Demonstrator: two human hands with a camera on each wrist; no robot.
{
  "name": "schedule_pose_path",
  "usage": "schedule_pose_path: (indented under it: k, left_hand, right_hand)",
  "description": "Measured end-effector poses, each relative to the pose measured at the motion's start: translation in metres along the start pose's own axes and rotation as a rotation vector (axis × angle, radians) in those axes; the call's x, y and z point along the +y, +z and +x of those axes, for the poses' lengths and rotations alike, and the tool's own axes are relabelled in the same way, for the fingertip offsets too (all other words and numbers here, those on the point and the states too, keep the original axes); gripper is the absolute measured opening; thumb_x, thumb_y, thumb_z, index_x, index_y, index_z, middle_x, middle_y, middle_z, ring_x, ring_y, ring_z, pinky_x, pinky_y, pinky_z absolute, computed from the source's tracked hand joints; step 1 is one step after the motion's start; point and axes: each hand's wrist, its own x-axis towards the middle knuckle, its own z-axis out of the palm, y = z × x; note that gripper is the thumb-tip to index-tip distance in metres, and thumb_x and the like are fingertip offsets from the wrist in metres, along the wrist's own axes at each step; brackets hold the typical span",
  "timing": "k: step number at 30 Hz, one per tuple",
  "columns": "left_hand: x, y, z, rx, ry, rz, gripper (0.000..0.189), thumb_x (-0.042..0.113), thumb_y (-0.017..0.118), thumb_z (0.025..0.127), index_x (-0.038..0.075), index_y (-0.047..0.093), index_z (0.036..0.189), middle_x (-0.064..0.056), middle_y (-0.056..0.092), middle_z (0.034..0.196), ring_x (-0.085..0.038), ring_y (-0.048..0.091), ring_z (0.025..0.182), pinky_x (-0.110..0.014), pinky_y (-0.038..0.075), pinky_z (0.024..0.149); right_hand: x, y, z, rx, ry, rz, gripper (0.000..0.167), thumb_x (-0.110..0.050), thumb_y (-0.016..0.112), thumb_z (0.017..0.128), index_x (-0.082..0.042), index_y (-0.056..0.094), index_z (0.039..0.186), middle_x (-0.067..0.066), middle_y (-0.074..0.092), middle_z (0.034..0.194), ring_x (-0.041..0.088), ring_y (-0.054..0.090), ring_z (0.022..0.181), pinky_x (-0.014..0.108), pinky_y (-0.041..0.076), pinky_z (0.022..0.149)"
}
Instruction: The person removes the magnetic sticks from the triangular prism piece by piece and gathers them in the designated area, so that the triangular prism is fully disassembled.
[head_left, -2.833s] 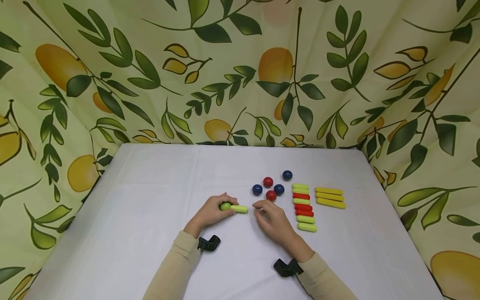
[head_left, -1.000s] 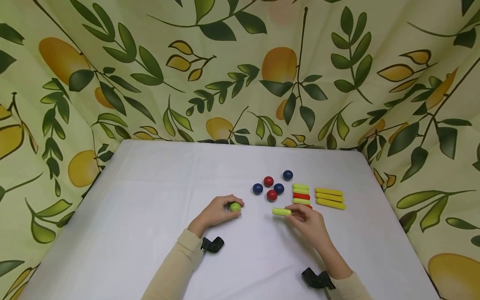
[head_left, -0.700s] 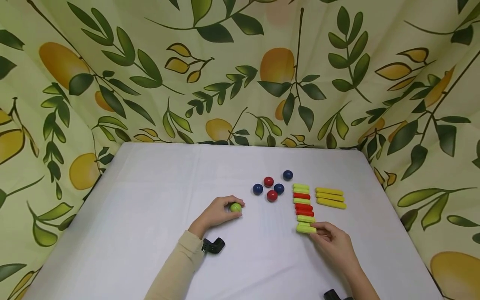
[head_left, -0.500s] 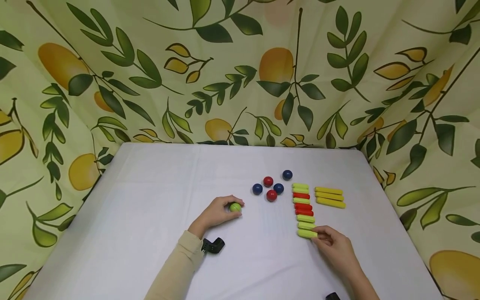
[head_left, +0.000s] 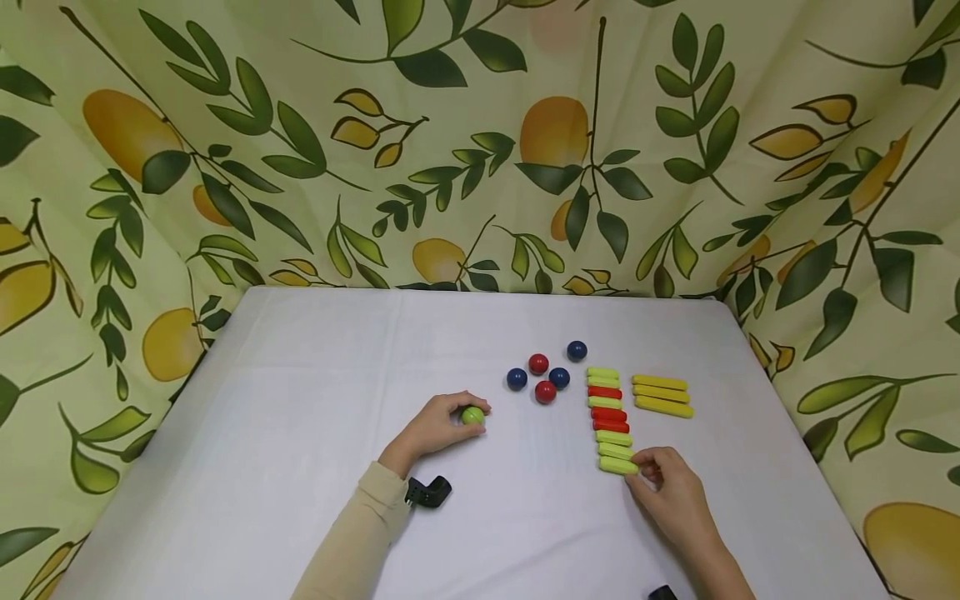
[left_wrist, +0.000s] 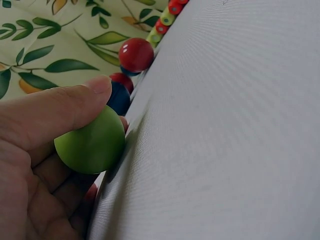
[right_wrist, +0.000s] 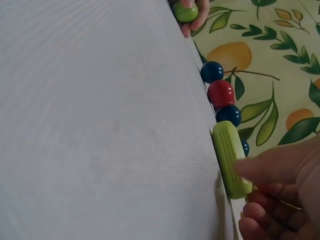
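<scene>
My left hand holds a green ball between thumb and fingers, low over the white cloth. In the left wrist view the thumb lies across the top of that ball. My right hand pinches the right end of a light green grooved stick, at the near end of a column of short sticks. Seen from the right wrist, the thumb presses the stick's side, while the other fingers are curled and partly hidden behind it. Red sticks and more light green sticks make up the column.
Left of the column lie red balls and blue balls in a loose group. Yellow longer sticks lie side by side to its right. A patterned curtain hangs behind the white-covered table.
The light green stick that touched the green ball has been drawn off it by my right hand and carried right to the column's near end. My left hand, still holding the ball, shifted slightly right.
</scene>
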Motion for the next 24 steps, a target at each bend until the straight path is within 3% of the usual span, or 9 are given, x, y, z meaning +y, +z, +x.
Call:
schedule_pose_path:
  k: [2,7,10,17,24]
  left_hand:
    - [-0.001,0.000,0.000,0.000,0.003,0.005,0.028,0.028,0.073,0.083,0.022,0.068,0.109,0.004,0.066,0.117,-0.022,0.051,0.126,-0.043,0.034,0.111]
    - [-0.002,-0.001,0.000,0.003,0.018,0.018,0.028,0.028,0.073,0.083,0.022,0.068,0.110,0.006,0.066,0.115,-0.016,0.057,0.116,-0.037,0.043,0.103]
    - [-0.003,-0.002,0.000,0.006,0.028,0.023,0.028,0.028,0.072,0.084,0.021,0.068,0.110,0.007,0.066,0.114,-0.012,0.058,0.111,-0.033,0.045,0.098]
    - [-0.003,-0.001,0.001,0.022,0.021,0.007,0.026,0.025,0.072,0.084,0.019,0.068,0.110,0.006,0.067,0.113,-0.014,0.058,0.111,-0.034,0.045,0.098]
    - [0.003,0.002,0.010,0.062,-0.064,-0.067,0.025,0.022,0.070,0.086,0.018,0.068,0.111,0.005,0.067,0.114,-0.013,0.056,0.115,-0.037,0.042,0.102]
  right_hand:
    - [-0.001,0.000,0.000,0.011,-0.004,-0.007,0.028,-0.005,0.077,0.073,-0.004,0.062,0.097,0.004,0.057,0.090,0.015,0.054,0.079,0.026,0.050,0.066]
    - [-0.010,-0.002,0.002,0.038,-0.035,0.025,0.033,-0.008,0.077,0.075,-0.005,0.061,0.104,0.005,0.062,0.100,0.020,0.060,0.090,0.025,0.050,0.076]
    - [-0.021,0.000,0.006,0.010,-0.053,0.079,0.034,-0.008,0.077,0.076,-0.006,0.061,0.106,0.004,0.064,0.104,0.021,0.061,0.095,0.024,0.049,0.082]
    - [-0.059,0.018,0.015,-0.222,-0.020,0.270,0.036,-0.010,0.076,0.079,-0.013,0.062,0.111,-0.001,0.066,0.109,0.017,0.061,0.102,0.041,0.051,0.092]
    - [-0.074,0.049,0.014,-0.444,-0.097,0.480,0.034,-0.019,0.074,0.082,-0.013,0.061,0.113,0.000,0.065,0.114,0.017,0.062,0.103,0.031,0.051,0.093]
